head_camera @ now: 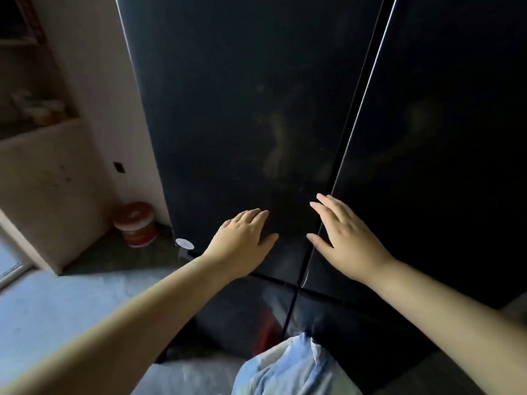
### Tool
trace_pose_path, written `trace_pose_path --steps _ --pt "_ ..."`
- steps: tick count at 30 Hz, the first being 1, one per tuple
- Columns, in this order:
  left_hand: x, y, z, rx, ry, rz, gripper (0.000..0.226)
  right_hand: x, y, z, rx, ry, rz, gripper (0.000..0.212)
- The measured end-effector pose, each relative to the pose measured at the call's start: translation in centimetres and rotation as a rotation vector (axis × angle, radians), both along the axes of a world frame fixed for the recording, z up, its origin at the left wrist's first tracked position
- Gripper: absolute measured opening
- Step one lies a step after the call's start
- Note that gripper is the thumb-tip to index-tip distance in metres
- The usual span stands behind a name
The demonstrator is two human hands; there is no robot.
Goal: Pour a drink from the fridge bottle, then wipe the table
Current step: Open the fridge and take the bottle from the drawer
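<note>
Your bottle is out of sight, presumably behind the shut fridge doors (228,109) at 12 o'clock. Expect it cold, slick and weighty, so grip its body. Your left hand (245,238) and right hand (345,243) are spread beside the seam.

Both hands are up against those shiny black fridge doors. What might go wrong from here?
1. The right hand has its fingertips near the seam between the two glossy black fridge doors; they could get pinched as a door moves.
2. No handle shows, so the open left hand may slip on the smooth surface.
3. Swung wide, the left-side door might knock the red-and-white lidded tub on the floor beside it.
</note>
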State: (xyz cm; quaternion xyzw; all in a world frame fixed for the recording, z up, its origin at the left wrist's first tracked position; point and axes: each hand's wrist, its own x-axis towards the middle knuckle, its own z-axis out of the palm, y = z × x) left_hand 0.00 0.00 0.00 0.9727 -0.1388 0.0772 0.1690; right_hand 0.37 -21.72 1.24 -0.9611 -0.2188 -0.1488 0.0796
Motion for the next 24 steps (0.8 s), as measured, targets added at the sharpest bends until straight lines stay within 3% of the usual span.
trace_pose_path --steps 3,6,9,16,19,24 --pt "1.0 -0.3 -2.6 -0.182 0.166 0.041 0.058 1.7 -0.4 -1.3 -0.181 -0.132 0.025 0.062" --pt "1.6 -1.1 -6.1 -0.464 0.385 0.120 0.056 2.7 -1.1 -2.8 -0.378 -0.183 0.035 0.068" --pt "2.2 -2.1 -9.6 -0.743 0.490 0.202 0.054 3.6 -1.9 -3.9 -0.510 -0.246 0.026 0.075" --pt "4.7 -5.2 -16.4 -1.754 0.918 0.578 0.061 4.9 -3.5 -5.2 -0.754 -0.355 -0.026 0.078" --pt "5.9 -6.5 -18.5 -2.085 0.927 0.704 0.065 5.3 -3.8 -5.6 -0.774 -0.372 -0.026 0.079" --pt "7.6 -8.2 -21.2 -2.267 0.862 0.848 0.069 5.5 -3.9 -6.0 -0.782 -0.389 -0.022 0.076"
